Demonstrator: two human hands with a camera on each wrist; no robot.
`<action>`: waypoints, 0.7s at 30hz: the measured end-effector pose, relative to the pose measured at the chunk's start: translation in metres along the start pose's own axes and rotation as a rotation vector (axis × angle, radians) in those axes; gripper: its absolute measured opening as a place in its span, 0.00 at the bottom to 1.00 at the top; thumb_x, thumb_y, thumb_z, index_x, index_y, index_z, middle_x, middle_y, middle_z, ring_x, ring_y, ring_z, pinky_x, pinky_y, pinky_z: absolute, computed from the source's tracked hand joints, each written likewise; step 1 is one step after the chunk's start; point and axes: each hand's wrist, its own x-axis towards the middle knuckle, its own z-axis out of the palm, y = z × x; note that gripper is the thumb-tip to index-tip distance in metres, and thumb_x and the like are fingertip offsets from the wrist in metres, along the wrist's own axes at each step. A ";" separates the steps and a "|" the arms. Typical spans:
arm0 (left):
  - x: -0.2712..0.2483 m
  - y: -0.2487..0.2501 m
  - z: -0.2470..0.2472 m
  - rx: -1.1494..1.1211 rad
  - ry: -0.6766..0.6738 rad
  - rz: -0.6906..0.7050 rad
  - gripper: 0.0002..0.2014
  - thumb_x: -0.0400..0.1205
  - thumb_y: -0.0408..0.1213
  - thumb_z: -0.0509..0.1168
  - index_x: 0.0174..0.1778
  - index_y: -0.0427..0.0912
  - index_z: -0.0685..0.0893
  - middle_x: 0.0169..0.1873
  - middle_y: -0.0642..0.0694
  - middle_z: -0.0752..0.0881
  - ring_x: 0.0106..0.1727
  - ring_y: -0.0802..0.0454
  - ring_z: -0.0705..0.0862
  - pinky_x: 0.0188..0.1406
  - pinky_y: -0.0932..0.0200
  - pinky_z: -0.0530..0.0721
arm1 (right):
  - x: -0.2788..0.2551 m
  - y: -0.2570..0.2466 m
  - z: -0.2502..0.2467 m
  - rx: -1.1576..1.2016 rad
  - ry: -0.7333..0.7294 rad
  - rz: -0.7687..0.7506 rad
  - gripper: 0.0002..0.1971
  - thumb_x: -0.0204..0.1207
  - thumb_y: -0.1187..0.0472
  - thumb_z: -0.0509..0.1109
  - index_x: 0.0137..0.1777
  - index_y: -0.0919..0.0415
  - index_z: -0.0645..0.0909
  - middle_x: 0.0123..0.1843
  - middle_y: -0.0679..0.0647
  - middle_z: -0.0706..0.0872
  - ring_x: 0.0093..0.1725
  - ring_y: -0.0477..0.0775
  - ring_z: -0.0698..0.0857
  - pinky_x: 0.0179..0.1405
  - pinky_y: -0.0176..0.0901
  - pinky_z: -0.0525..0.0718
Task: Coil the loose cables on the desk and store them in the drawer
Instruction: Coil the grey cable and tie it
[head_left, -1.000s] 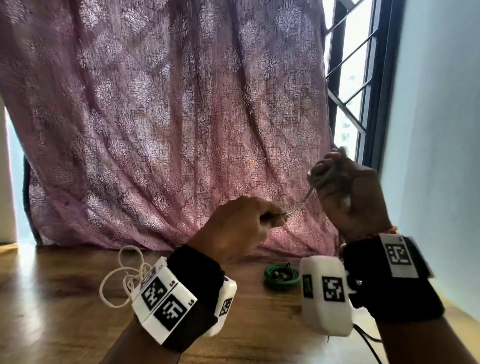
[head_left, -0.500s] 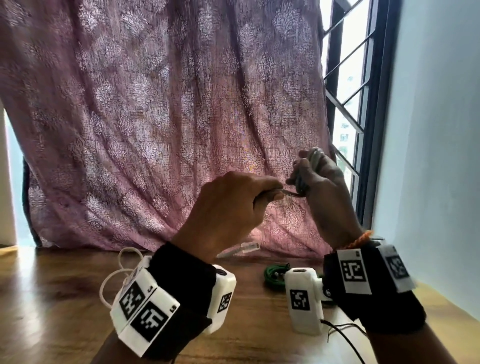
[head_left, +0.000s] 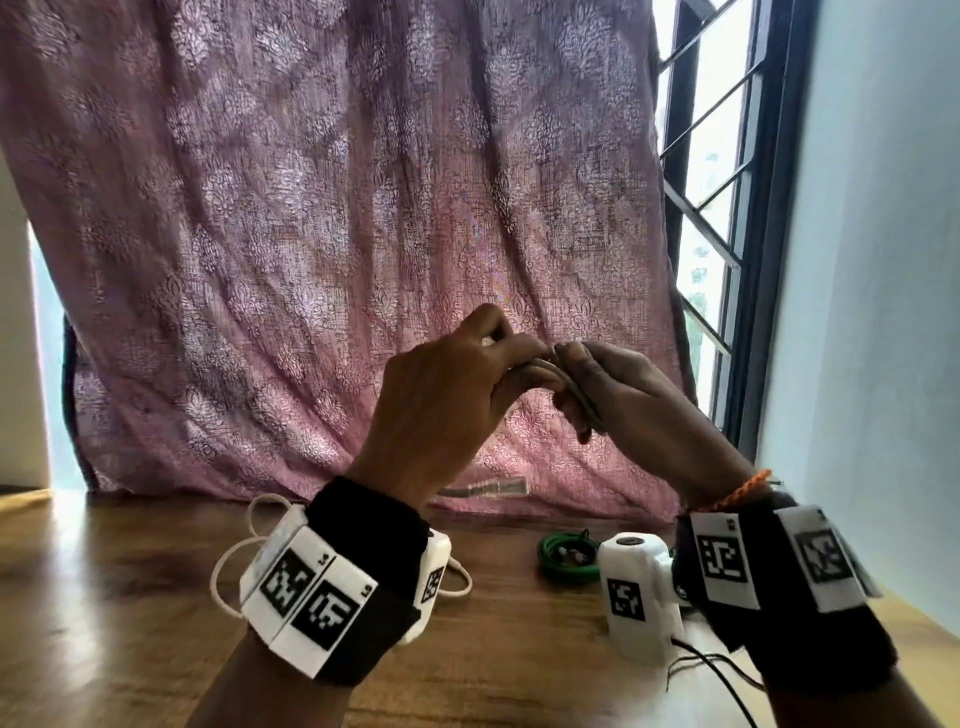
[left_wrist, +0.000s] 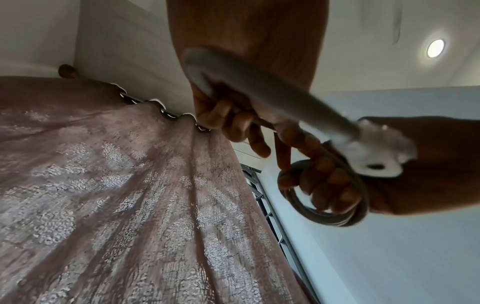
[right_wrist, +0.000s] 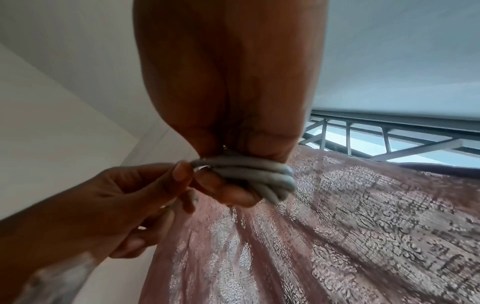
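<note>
My wrists, wrapped in black bands with white marker blocks, sit nearest me, above the wooden desk (head_left: 493, 644), whose surface is glossy brown with a visible grain. Above the desk, both hands are raised and meet. My right hand (head_left: 639, 410) has its fingers curled through a small coil of smooth, round grey cable (left_wrist: 335, 216), several loops stacked side by side, hard to make out from the head view because my knuckles cover it. My left hand (head_left: 452, 395) pinches the loose end of that same cable between thumb and fingertips, right against the coil; from the left wrist a blurred stretch of it runs to a white plug (left_wrist: 374, 150).

On the desk beyond my right wrist lies a wound green cable (head_left: 563, 558), partly hidden by the wrist camera. Beyond my left wrist a loose white cord (head_left: 228, 571) loops over the wood. At the desk's far edge hangs a thin mauve curtain (head_left: 322, 234) with a pale leafy print, creased in long folds. Right of it, a dark-framed barred window (head_left: 722, 208) meets a plain pale wall (head_left: 878, 260).
</note>
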 end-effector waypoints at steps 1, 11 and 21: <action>0.000 -0.001 0.000 -0.011 -0.004 -0.008 0.23 0.79 0.65 0.45 0.56 0.61 0.81 0.47 0.56 0.78 0.36 0.53 0.84 0.28 0.61 0.74 | -0.001 -0.001 -0.001 0.017 -0.004 -0.014 0.20 0.84 0.51 0.56 0.34 0.59 0.77 0.25 0.50 0.77 0.23 0.46 0.74 0.25 0.44 0.73; 0.003 -0.007 0.014 -0.632 -0.069 -0.011 0.12 0.83 0.54 0.55 0.51 0.52 0.76 0.43 0.55 0.81 0.46 0.51 0.83 0.49 0.42 0.81 | -0.011 -0.026 -0.006 0.123 0.003 -0.070 0.26 0.78 0.45 0.60 0.28 0.67 0.78 0.18 0.51 0.70 0.17 0.44 0.66 0.16 0.31 0.63; 0.003 0.007 0.018 -1.082 -0.133 -0.149 0.12 0.85 0.43 0.54 0.42 0.40 0.74 0.16 0.53 0.70 0.17 0.65 0.65 0.19 0.75 0.63 | -0.014 -0.032 -0.002 0.404 -0.007 0.042 0.20 0.72 0.49 0.64 0.29 0.67 0.71 0.16 0.45 0.63 0.16 0.44 0.57 0.16 0.28 0.56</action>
